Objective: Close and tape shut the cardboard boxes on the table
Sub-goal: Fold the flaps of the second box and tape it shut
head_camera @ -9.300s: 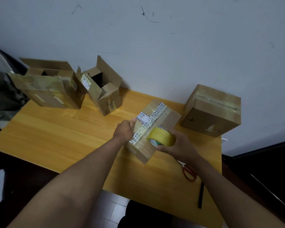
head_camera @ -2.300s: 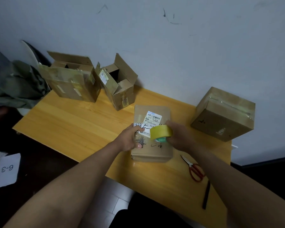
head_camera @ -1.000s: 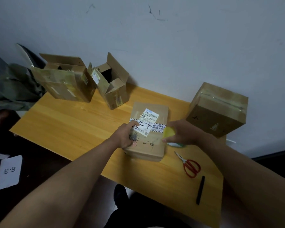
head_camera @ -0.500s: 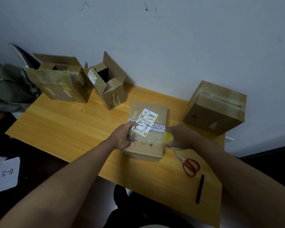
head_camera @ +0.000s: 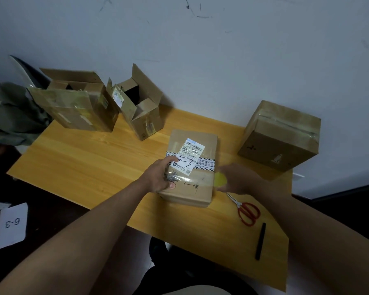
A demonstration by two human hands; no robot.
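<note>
A flat cardboard box (head_camera: pixel 202 184) with a white shipping label lies closed in the middle of the wooden table (head_camera: pixel 83 162). My left hand (head_camera: pixel 160 176) grips its left edge and holds down the end of a clear tape strip stretched across the top. My right hand (head_camera: pixel 238 178), blurred, holds the yellow tape roll (head_camera: pixel 220 179) at the box's right edge. Two open boxes stand at the back left: a large one (head_camera: pixel 77 109) and a smaller one (head_camera: pixel 142 109). A taped box (head_camera: pixel 279 137) sits at the back right.
Red-handled scissors (head_camera: pixel 246 210) and a black pen (head_camera: pixel 260 241) lie on the table to the right of the flat box. A green cloth (head_camera: pixel 11 118) hangs off the left. A paper marked 6-3 (head_camera: pixel 11 225) lies on the dark floor.
The box was turned square to me. My right hand carried the tape roll from over the box top down to its right edge, drawing tape across. My left hand stayed on the left edge.
</note>
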